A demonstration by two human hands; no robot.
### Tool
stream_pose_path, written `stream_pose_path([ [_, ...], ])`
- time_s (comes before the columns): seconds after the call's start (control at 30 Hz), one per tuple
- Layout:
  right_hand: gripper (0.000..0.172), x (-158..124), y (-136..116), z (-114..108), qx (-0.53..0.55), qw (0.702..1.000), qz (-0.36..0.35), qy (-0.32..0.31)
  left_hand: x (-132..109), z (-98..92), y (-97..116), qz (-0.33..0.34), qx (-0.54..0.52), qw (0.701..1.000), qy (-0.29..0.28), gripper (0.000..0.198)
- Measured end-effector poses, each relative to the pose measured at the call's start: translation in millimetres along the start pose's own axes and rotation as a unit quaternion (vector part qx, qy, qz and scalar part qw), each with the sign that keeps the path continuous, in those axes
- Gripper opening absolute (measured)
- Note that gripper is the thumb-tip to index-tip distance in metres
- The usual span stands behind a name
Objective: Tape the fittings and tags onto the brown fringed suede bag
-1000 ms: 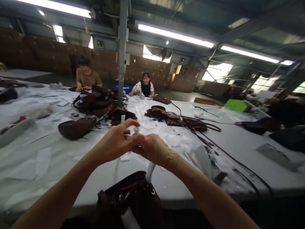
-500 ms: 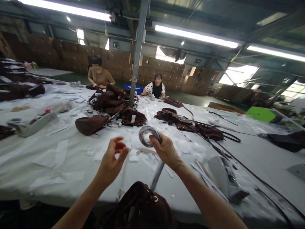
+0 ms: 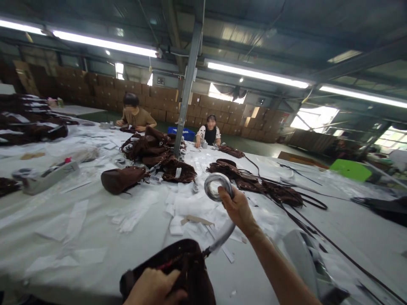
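Note:
My right hand (image 3: 242,212) is raised over the table, closed on a grey-and-white roll (image 3: 209,185), its thumb across the ring. I cannot tell whether this is rolled film or a coiled, wrapped strap. A pale grey strip (image 3: 222,237) curves from below that hand down to a metal fitting on a dark brown bag (image 3: 199,273). The bag is at the table's near edge, its top toward me. At the bag's top left, my left hand (image 3: 155,286) grips it with bent fingers; some fingertips are hidden.
White paper scraps (image 3: 187,207) cover the table's middle. More brown bags (image 3: 124,180) lie in piles beyond, around a metal post (image 3: 187,89). Grey tape dispensers stand left (image 3: 54,178) and right (image 3: 302,258). Two people sit across the table.
My left hand has come down from the air beside the roll onto the bag. My right hand with the roll sits farther right in view, and the strip now bends more.

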State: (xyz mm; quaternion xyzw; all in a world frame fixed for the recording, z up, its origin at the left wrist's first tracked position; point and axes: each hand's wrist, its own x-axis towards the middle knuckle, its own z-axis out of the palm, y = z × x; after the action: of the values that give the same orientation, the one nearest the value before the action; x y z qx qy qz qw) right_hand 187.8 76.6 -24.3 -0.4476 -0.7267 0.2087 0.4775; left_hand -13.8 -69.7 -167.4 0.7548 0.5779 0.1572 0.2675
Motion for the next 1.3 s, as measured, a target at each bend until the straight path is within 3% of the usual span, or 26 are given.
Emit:
stream_pose_path([
  [0.07,0.039,5.7,-2.5,-15.6,-0.015,1.0,-0.01,0.005,18.4,-32.3,9.6,0.057,0.084,0.994,0.028,0.04],
  [0.13,0.037,6.0,-4.0,-21.3,-0.029,0.999,-0.03,-0.015,42.3,-46.7,11.5,0.117,0.124,0.985,0.029,0.046],
  [0.2,0.033,-0.3,-1.8,-16.8,-0.052,0.995,-0.049,-0.063,69.7,-42.5,3.0,0.149,0.112,0.982,0.026,0.044],
  [0.3,0.026,-17.2,10.8,0.7,-0.125,0.98,-0.054,-0.148,105.9,-24.2,-20.7,0.138,0.054,0.988,0.048,0.031],
  [0.37,0.023,-28.3,22.2,13.2,-0.192,0.959,-0.049,-0.2,118.2,-22.5,-30.7,0.115,-0.042,0.986,0.112,0.03],
  [0.43,0.019,-36.1,30.7,24.3,-0.261,0.932,-0.052,-0.245,118.3,-35.7,-28.1,0.082,-0.194,0.957,0.198,0.04],
  [0.5,0.018,-39.1,33.2,35.4,-0.317,0.903,-0.069,-0.283,110.8,-59.2,-13.5,0.063,-0.301,0.922,0.234,0.048],
  [0.63,0.025,-34.7,26.4,58.9,-0.335,0.869,-0.134,-0.339,98.6,-100.0,20.3,0.112,-0.179,0.969,0.131,0.057],
  [0.73,0.02,-30.8,22.4,70.0,-0.305,0.87,-0.161,-0.352,98.4,-104.0,24.3,0.089,-0.109,0.983,0.114,0.054],
  [0.8,0.017,-29.9,22.1,72.8,-0.278,0.881,-0.166,-0.345,99.7,-97.7,17.9,0.087,-0.163,0.977,0.104,0.05],
  [0.87,0.02,-30.1,22.7,74.3,-0.255,0.899,-0.157,-0.319,101.7,-89.9,10.5,0.083,-0.266,0.953,0.117,0.049],
  [0.93,0.025,-30.8,23.3,76.6,-0.237,0.919,-0.134,-0.285,104.7,-83.5,6.6,0.06,-0.384,0.904,0.177,0.05],
  [1.07,0.027,-34.7,26.0,85.9,-0.166,0.958,-0.073,-0.223,114.3,-74.3,12.8,0.014,-0.58,0.75,0.317,0.053],
  [1.17,0.033,-42.4,36.3,92.2,-0.091,0.979,-0.033,-0.177,122.7,-63.9,19.6,-0.038,-0.67,0.643,0.369,0.054],
  [1.2,0.035,-45.7,42.0,92.6,-0.075,0.984,-0.023,-0.163,125.0,-59.6,19.9,-0.052,-0.681,0.627,0.375,0.053],
  [1.23,0.035,-49.1,48.6,91.8,-0.069,0.985,-0.016,-0.155,126.7,-55.2,18.9,-0.06,-0.681,0.63,0.367,0.053],
  [1.3,0.032,-55.2,62.6,86.7,-0.085,0.982,-0.018,-0.165,127.7,-48.2,13.3,-0.053,-0.647,0.698,0.302,0.055],
])
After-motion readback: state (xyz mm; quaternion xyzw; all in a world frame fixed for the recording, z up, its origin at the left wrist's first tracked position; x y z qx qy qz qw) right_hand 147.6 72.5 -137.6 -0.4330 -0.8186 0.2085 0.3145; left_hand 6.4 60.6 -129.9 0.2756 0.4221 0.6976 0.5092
